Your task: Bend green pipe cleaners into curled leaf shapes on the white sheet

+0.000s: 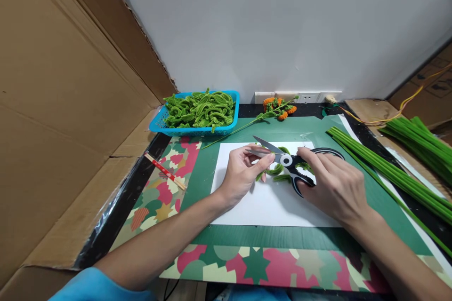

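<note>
My right hand point(335, 186) grips the black-and-white handles of a pair of scissors point(270, 145), whose blades are spread and point left. Pinched at the blades, my left hand point(243, 171) has its thumb and fingers closed on a green fuzzy pipe cleaner point(259, 176), mostly hidden by the fingers and the blades. Several curled green pipe cleaner pieces point(282, 178) lie under the scissors on a white sheet of paper point(243, 214).
A blue basket point(194, 130) heaped with bent green pipe cleaners point(205, 110) stands at the back left. Beside it lies an orange pipe cleaner flower stem point(271, 112). Long green pipe cleaners point(381, 160) are at right, wrapped chopsticks point(165, 170) at left. Cardboard point(70, 103) walls the left side.
</note>
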### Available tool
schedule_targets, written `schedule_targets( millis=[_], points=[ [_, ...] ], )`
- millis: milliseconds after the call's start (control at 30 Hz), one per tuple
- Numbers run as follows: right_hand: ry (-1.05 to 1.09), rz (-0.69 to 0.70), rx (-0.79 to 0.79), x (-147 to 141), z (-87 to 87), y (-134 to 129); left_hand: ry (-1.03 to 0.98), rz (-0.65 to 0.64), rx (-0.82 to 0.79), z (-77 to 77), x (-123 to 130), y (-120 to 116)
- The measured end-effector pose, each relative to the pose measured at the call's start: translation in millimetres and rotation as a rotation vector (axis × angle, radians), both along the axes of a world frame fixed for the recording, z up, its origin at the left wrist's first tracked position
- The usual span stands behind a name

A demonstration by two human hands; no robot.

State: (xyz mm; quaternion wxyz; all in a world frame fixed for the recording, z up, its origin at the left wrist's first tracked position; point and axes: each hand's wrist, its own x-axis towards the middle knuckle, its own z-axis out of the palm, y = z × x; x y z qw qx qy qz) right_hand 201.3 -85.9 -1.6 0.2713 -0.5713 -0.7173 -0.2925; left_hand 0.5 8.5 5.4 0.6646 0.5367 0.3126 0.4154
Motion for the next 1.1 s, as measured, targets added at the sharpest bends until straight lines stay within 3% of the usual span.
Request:
schedule_targets(
  millis=[267,1100],
  points=[
    [-0.099,-0.102,0.017,-1.7,-5.8,-2.5,0.04,-0.016,0.048,4.7,-1.1,-4.4],
    [-0.085,-0.09,0.045,-3.1,-4.0,-5.2,0.046,-0.066,0.01,0.0,0.0,-1.5]
  ],
)
